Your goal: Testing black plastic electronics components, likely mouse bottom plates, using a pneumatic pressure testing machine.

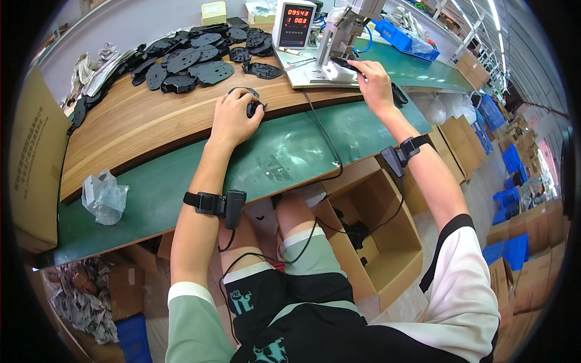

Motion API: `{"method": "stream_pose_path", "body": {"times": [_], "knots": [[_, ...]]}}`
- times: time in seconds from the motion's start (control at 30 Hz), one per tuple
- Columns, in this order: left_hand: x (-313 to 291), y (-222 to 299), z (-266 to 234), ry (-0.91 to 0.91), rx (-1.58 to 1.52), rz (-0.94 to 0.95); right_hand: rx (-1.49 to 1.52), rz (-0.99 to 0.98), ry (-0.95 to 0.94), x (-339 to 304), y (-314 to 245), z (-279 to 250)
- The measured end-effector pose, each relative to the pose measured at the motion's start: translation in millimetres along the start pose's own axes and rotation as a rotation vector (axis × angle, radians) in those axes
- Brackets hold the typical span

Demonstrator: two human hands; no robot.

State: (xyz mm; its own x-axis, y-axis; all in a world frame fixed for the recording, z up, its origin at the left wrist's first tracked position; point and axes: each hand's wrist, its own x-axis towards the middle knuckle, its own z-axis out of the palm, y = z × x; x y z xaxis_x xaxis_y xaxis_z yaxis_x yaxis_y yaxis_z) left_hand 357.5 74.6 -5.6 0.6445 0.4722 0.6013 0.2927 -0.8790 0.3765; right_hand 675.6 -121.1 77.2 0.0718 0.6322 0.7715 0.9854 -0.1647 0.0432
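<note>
My left hand [237,118] rests at the front edge of the wooden board, its fingers curled round a small black plastic part [253,107]. At the bench press [340,45], my right hand [375,86] pinches a dark flat plastic part [344,63] and holds it at the fixture under the press head. How that part sits in the fixture is partly hidden by my fingers. A white control box [294,25] with a red lit display stands left of the press. To the left, black plastic plates [209,72] lie heaped on the wooden board [121,139].
A crumpled clear plastic bag [105,196] lies on the green bench [163,192]. An open carton [393,275] with black parts inside stands below the bench, right of my knees. A dark cable [319,124] crosses the bench edge. Blue crate [407,40] at the far right.
</note>
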Motion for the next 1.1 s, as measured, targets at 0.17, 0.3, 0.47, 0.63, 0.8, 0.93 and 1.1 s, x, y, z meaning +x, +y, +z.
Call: {"method": "stream_pose_path", "body": {"times": [0.17, 0.3, 0.47, 0.63, 0.8, 0.93, 1.1], "knots": [[-0.1, -0.4, 0.9, -0.002, -0.029, -0.022, 0.009, -0.015, -0.145, -5.8, 16.2, 7.9], [-0.1, -0.1, 2.1, -0.007, -0.039, -0.014, 0.162, 0.048, -0.269, -4.6, 29.0, 9.2], [-1.2, -2.1, 3.7, 0.0, -0.038, 0.004, 0.268, 0.057, -0.368, 9.8, 37.3, 4.6], [-0.4, 0.6, 4.5, -0.011, -0.065, 0.01, 0.326, 0.067, -0.39, 12.4, 36.7, 3.7], [0.0, -3.6, 5.6, 0.003, -0.066, 0.022, 0.16, -0.035, -0.403, 11.4, 27.8, 6.8], [1.3, -2.4, 7.3, -0.008, -0.064, 0.025, 0.145, -0.048, -0.423, 9.0, 29.9, 8.3], [-2.1, 0.4, 1.0, -0.052, -0.006, 0.056, 0.128, -0.031, -0.379, 9.8, 21.8, 15.5]]}}
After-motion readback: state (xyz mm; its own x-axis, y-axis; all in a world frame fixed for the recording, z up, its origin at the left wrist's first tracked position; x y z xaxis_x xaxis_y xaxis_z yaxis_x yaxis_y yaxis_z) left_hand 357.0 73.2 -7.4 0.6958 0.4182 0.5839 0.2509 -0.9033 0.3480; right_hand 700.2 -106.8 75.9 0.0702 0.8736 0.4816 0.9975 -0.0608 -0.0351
